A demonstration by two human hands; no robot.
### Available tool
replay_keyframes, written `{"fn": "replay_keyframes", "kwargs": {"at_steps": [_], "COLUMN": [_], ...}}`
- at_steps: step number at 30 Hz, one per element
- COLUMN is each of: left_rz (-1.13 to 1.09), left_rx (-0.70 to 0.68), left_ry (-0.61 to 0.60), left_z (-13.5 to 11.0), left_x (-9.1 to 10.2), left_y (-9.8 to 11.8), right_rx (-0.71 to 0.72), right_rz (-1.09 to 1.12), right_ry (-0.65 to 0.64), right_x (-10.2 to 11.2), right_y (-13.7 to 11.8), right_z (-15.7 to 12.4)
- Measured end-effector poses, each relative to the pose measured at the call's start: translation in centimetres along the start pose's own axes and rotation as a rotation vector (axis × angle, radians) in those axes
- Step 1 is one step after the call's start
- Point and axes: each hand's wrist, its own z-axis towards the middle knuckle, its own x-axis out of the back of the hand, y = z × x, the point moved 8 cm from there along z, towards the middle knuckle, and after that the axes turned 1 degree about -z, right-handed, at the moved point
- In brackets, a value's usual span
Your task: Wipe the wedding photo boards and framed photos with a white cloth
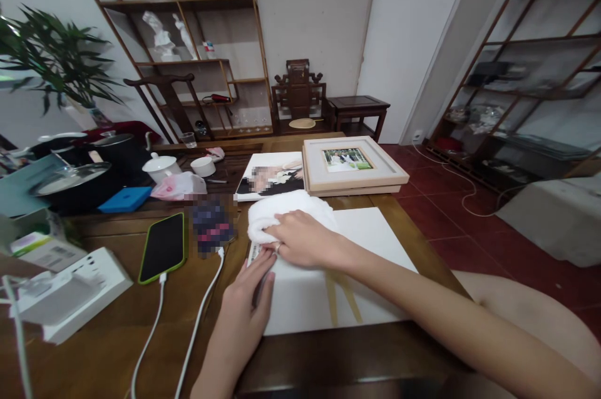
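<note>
White fluffy folded towel (295,203), one, sits on the upper left of a flat white rectangular panel (300,302), also one. Panel lies on the brown wooden worktop (117,330) and has two tan strips (332,302) near its front edge, plus a barcode label (255,252) by the left edge.

Two hands in play. Right hand (298,237), one ring on it, holds the towel, fingers curled into its near side. Left hand (246,302) is on the panel's left edge: fingers straight and together, thumb spread, fingertips next to the right hand. Can't tell if it pinches the edge.

Behind panel: one pale wooden picture frame (385,172) with a photo, a second wooden edge under it; one flat photo print (291,175) just left of it, partly pixelated.

Left side: one black phone in a green case (163,247); one pixelated dark item (211,225), can't identify. Two white cables (200,317), one to each. One white power strip (75,295), one flat blue box (124,199), two white cups (203,166), one lidded. Two dark lidded pots (75,195) further left.
</note>
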Motion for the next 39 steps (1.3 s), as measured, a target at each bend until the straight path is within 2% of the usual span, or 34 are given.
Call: {"fn": "replay_keyframes", "kwargs": {"at_steps": [5,11,14,17,21,24,26,28,31,33,37,39], "left_rz": [-0.012,-0.008,0.011,0.031,0.046,0.054,0.057,0.055,0.053,0.051,0.054,0.054], "left_rx": [0.009,0.010,0.010,-0.001,-0.021,-0.032,-0.043,-0.050,-0.049,-0.048,-0.040,-0.030], "left_ry": [-0.003,-0.001,0.002,0.011,-0.006,-0.006,0.001,0.007,0.003,0.000,-0.003,-0.008], "left_z": [0.0,-0.1,-0.1,-0.1,-0.1,-0.1,-0.1,-0.1,-0.1,-0.1,-0.1,-0.1], "left_x": [-0.2,-0.3,-0.3,-0.2,-0.4,-0.4,-0.4,-0.3,-0.4,-0.4,-0.3,-0.3], "left_y": [-0.2,-0.4,-0.3,-0.2,-0.2,-0.2,-0.1,-0.1,-0.1,0.0,0.0,0.0], "right_rx": [-0.102,-0.322,-0.322,-0.274,-0.206,-0.191,-0.165,-0.186,-0.289,-0.280,-0.171,-0.176], "right_rz": [-0.014,-0.005,0.032,0.025,-0.001,0.020,0.066,0.104,0.132,0.144,0.109,0.083], "right_ry": [-0.022,-0.061,-0.050,-0.016,-0.045,-0.112,-0.174,-0.176,-0.103,-0.053,0.052,0.089], "right_x": [1.1,1.2,0.7,0.5,0.6,1.1,1.3,1.5,1.4,1.0,0.6,0.5], "right_y": [3.0,8.5,9.7,8.6,4.3,1.2,0.1,0.3,2.9,4.6,7.2,8.3], "right_z": [-3.1,-10.6,-13.9,-16.0,-17.8,-19.2,-20.1,-20.6,-20.5,-19.3,-15.7,-14.3]}}
